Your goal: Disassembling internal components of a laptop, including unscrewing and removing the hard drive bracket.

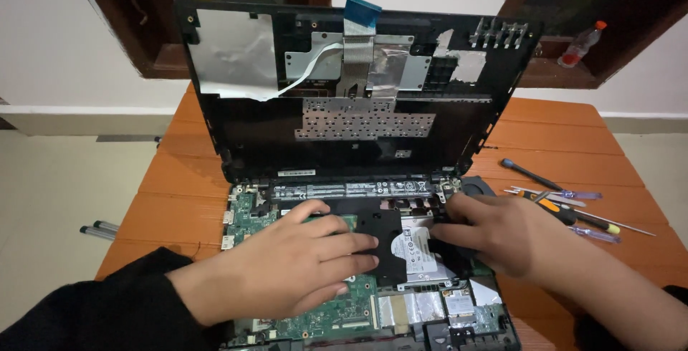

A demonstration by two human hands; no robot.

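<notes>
One opened laptop (358,179) lay on the wooden counter (559,143) in the middle of the frame, its lifted top cover (344,93) standing upright behind the base, with one blue-tipped ribbon cable (360,29) rising from its upper edge. Two hands worked in the lower half: the left hand (301,265) lay flat with fingers spread over the green motherboard (337,311) and the left part of a black bracket (383,240), while the right hand (502,236) rested with fingers loosely extended against the right edge of the one hard drive (419,251) at lower centre. Neither hand pinched anything that could be seen. Much of the board and the drive was hidden under the hands. At the right of the frame lay several screwdrivers (566,204), four or five, overlapping and hard to count. One small bottle with a red cap (582,44) stood on the ledge at upper right. Two grey rods (99,231) showed at the left, cut off by the counter edge.
</notes>
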